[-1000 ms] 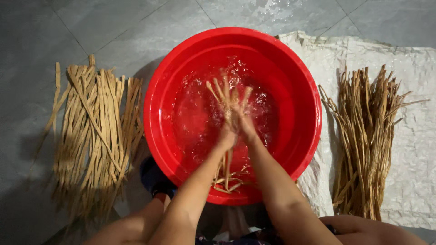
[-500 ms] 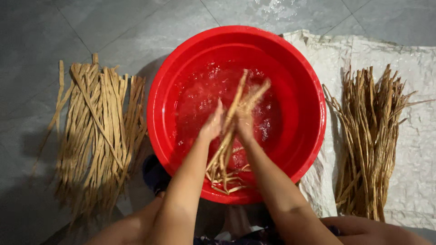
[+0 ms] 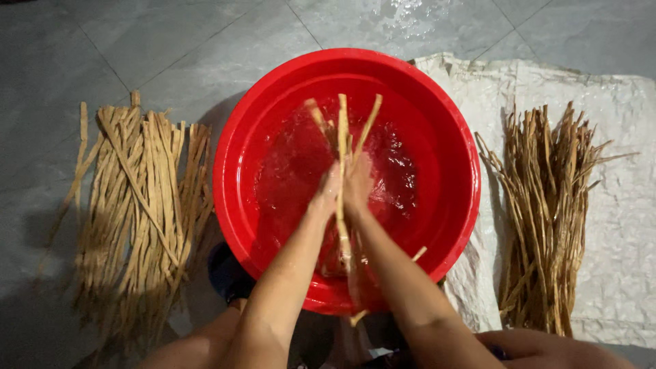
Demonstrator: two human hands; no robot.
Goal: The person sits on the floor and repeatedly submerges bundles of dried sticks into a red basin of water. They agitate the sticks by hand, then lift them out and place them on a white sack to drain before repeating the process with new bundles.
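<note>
A round red basin [image 3: 239,143] with water in it stands on the tiled floor. Over its middle, my left hand [image 3: 326,195] and my right hand [image 3: 358,184] are pressed together, palms facing, around a small bundle of long tan plant strips [image 3: 342,130]. The strips stick up and away from my hands toward the far rim, and their lower ends trail down between my forearms to the near rim. The motion blurs my hands.
A flat pile of pale tan strips [image 3: 137,205] lies on the grey tiles left of the basin. A darker brown bundle of strips [image 3: 547,212] lies on a white woven sack [image 3: 615,123] to the right. My knees show at the bottom edge.
My hands have kept rubbing the strips between the palms over the water. The bundle has swung from leaning right to pointing nearly straight away from me.
</note>
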